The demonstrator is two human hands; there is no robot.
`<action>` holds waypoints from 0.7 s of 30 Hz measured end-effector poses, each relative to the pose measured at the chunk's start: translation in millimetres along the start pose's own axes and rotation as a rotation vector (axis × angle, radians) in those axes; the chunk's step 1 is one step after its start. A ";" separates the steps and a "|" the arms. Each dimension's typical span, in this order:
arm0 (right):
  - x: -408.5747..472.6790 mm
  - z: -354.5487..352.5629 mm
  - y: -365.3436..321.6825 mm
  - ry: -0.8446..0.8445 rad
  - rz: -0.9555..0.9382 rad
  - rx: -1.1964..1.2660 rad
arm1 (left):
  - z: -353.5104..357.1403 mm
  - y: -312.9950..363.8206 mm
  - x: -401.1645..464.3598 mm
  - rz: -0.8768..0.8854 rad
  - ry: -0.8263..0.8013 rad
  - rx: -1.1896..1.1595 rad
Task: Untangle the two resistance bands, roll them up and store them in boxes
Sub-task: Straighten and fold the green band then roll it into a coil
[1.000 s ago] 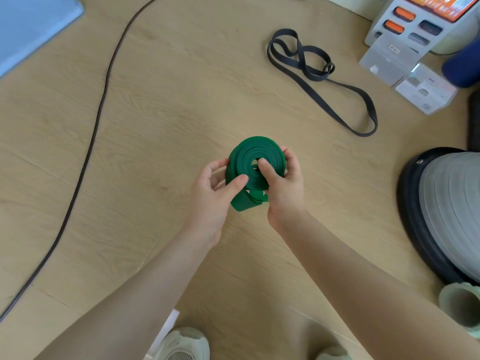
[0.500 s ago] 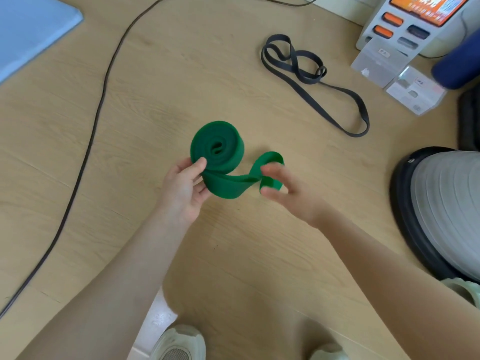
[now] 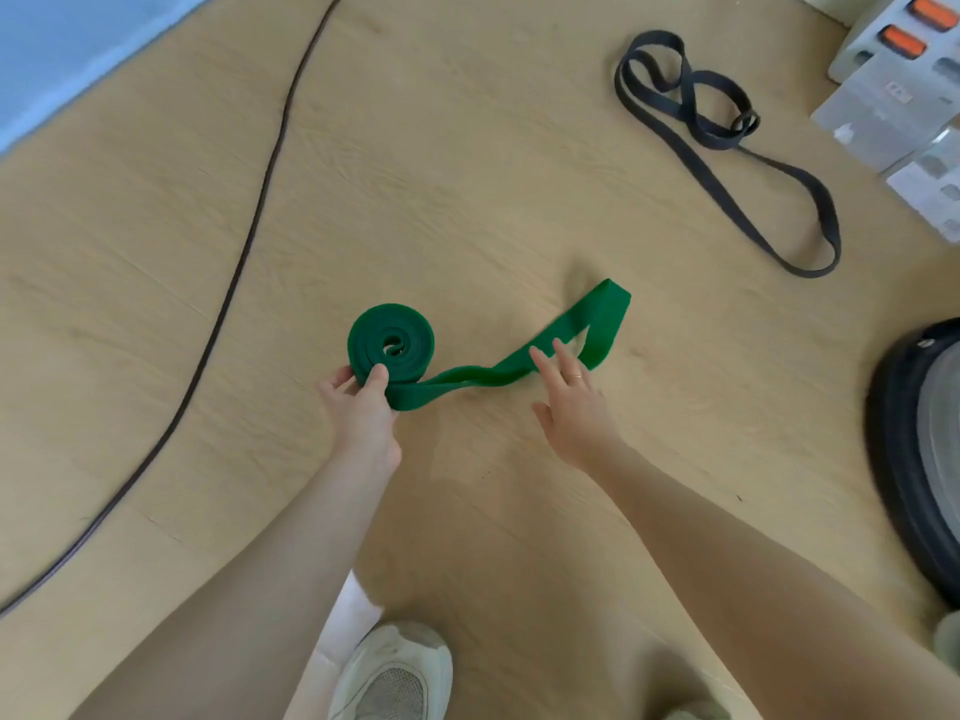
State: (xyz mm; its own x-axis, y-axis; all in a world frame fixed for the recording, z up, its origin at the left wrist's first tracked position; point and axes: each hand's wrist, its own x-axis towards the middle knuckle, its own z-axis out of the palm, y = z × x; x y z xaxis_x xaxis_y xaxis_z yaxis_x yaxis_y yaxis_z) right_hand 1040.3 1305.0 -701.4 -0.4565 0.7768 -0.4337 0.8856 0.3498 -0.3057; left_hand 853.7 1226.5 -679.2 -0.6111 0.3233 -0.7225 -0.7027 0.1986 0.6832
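Wooden floor (image 3: pixel 467 148), seen from above. Green resistance band (image 3: pixel 392 350), mostly coiled, lies at centre, its loose tail trailing right. Left hand (image 3: pixel 363 407) pinches the coil's near edge; right hand (image 3: pixel 571 407), fingers spread, rests on the tail, gripping nothing. Rubber likely soft, springy, prone to unrolling: hold the coil's rim. Black resistance band (image 3: pixel 727 148) lies well apart, unrolled, beside grey boxes (image 3: pixel 883 106).

Home workout corner: wood floor (image 3: pixel 467 200), balance trainer (image 3: pixel 919 459), resistance bands (image 3: pixel 727 148).
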 end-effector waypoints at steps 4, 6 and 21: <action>23.0 -7.3 10.6 0.179 0.509 0.545 | 7.6 -2.3 22.4 0.002 0.015 -0.009; 36.4 -13.4 22.0 0.220 0.777 0.904 | 15.4 1.1 32.6 -0.005 0.011 -0.047; 96.4 -52.2 17.6 0.145 0.284 1.198 | 49.4 26.3 85.8 0.118 -0.043 -0.139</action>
State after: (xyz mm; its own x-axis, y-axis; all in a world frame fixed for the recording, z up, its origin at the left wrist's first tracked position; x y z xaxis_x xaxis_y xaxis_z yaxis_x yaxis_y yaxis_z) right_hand 1016.4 1413.4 -704.4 -0.1795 0.8244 -0.5367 0.2805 -0.4801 -0.8312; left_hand 800.8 1305.1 -718.1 -0.6787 0.3762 -0.6307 -0.6722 0.0276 0.7398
